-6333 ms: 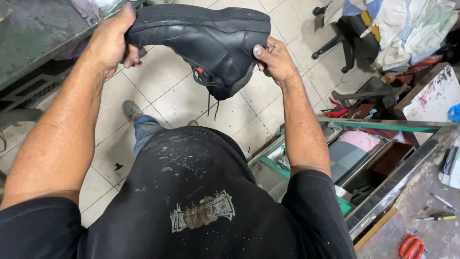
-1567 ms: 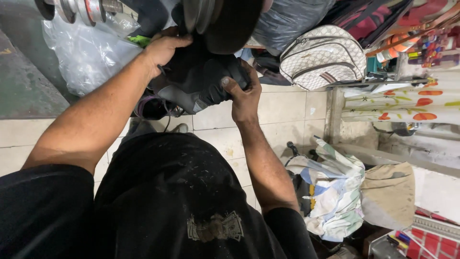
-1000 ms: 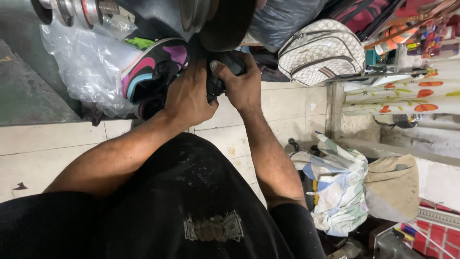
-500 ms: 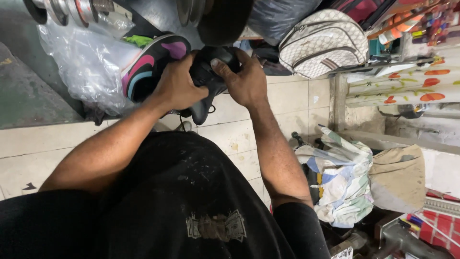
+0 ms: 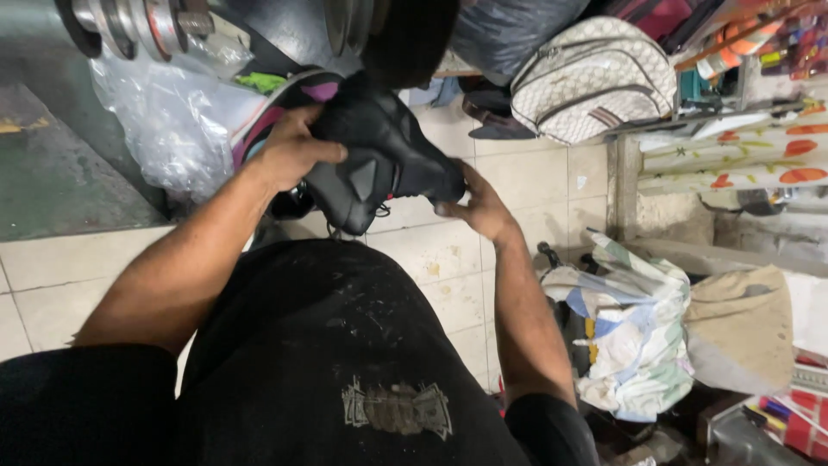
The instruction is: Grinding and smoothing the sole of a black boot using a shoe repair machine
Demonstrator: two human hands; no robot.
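Observation:
I hold a black shoe (image 5: 379, 160) in both hands, in front of my chest and above my black apron (image 5: 345, 345). My left hand (image 5: 289, 151) grips its upper left side with the fingers over the top. My right hand (image 5: 479, 203) holds its right end from below. Just above the shoe is a dark round wheel (image 5: 405, 34) of a grinding machine; the shoe's top lies close under it, and I cannot tell if they touch.
Metal discs (image 5: 129, 26) on the machine shaft at the upper left. A clear plastic bag (image 5: 172, 121) and a colourful sneaker (image 5: 276, 112) lie behind the shoe. A patterned backpack (image 5: 595, 78) at the upper right, cloth bundles (image 5: 630, 328) on the tiled floor at the right.
Both hands have spread apart along the shoe; it has turned and now lies lengthwise between them, with my left hand further left and my right hand lower right.

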